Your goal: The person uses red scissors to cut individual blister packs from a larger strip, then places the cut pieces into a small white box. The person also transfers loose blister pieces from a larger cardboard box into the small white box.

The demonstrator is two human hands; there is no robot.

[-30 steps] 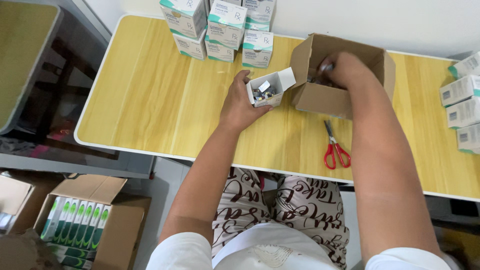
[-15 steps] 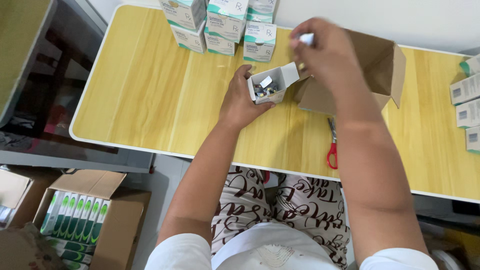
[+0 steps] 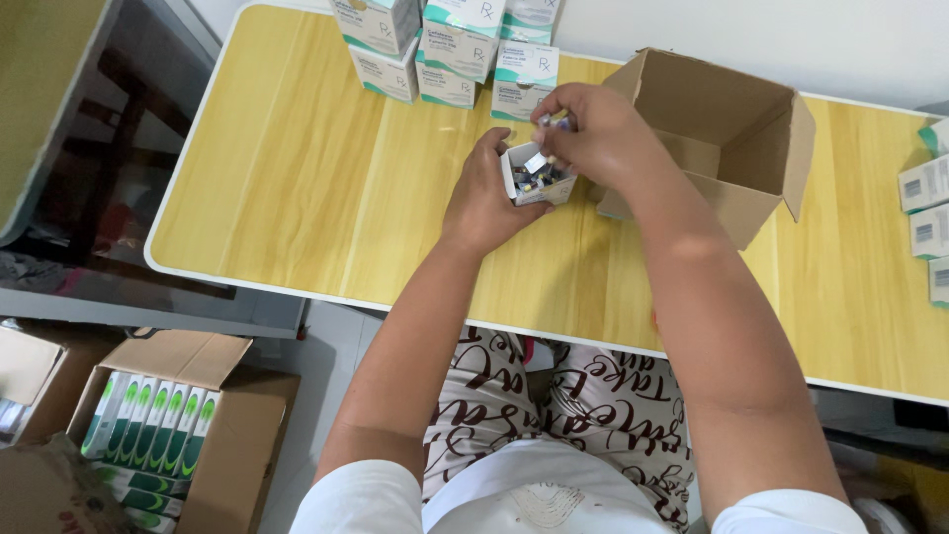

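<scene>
Hands are both busy over the wooden table [image 3: 297, 188] right now. Left hand [image 3: 484, 193] is wrapped around a small white carton [image 3: 534, 178], holding it upright with the open top facing up, and you can see little vials packed inside. Right hand [image 3: 593, 133] sits just above and to the right of that opening, fingers pinched on a small vial [image 3: 550, 123] — the vial is basically hovering at the carton's mouth, so the gap between them is tiny and straight down-left. Can't really tell the vial's long axis, it's mostly hidden by the fingers.

So the carton is dead centre between the 2 hands, touching the left one and just under the right one.

Stuff around: an open brown cardboard box [image 3: 732, 148] is right behind the right hand, flaps up, nearly touching the wrist. A stack of white-and-teal medicine boxes [image 3: 445, 49] sits at the far edge of the table, just beyond the left hand. More of the same kind at the right edge [image 3: 929, 208]. Down on the floor to the left there's another open box with green-and-white packs [image 3: 148, 425] — well apart from everything.

Nothing is really between the vial and the carton opening.
</scene>
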